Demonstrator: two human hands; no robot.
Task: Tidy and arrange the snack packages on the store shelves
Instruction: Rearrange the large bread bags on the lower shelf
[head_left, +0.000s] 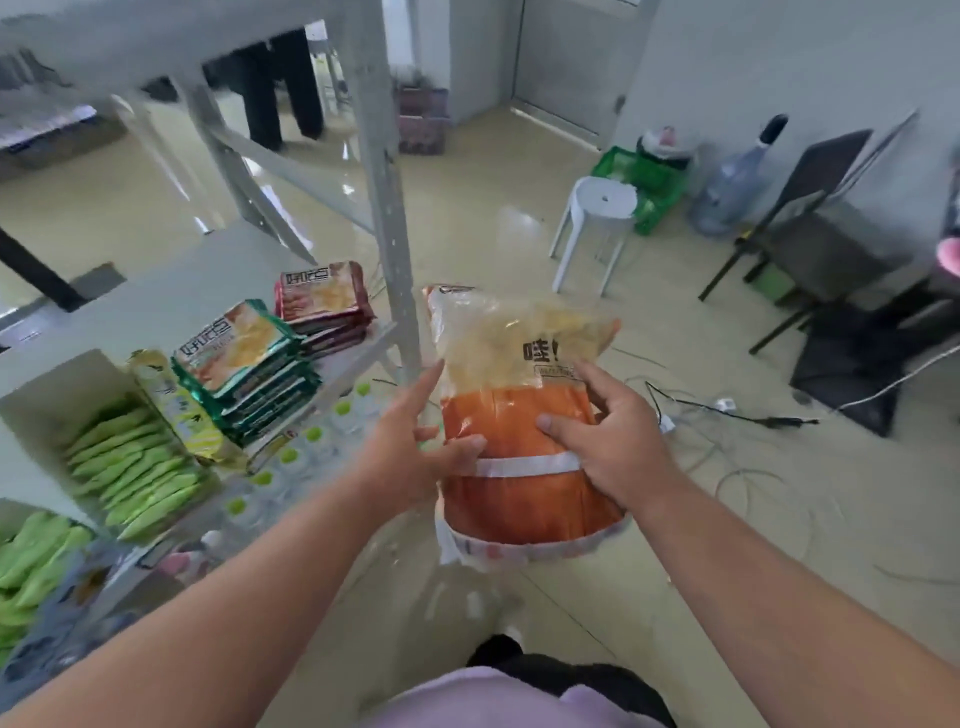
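I hold a large orange snack bag (524, 499) with a clear top upright in front of me, just right of the shelf's metal post (387, 171). My left hand (415, 441) grips its left edge, thumb across the front. My right hand (608, 441) lies on the bag's front right, fingers curled round its side. On the white shelf (171, 291) to the left lie a stack of green packs (249, 364), a stack of red packs (324, 306), a yellow pack (174, 405) and a box of light green sachets (130, 473).
Below the shelf stand water bottles with green caps (291, 457). A white stool (597, 228), a green basket (644, 182), a large water jug (732, 182) and a dark chair (810, 244) stand on the floor to the right. Cables (727, 410) trail across the floor.
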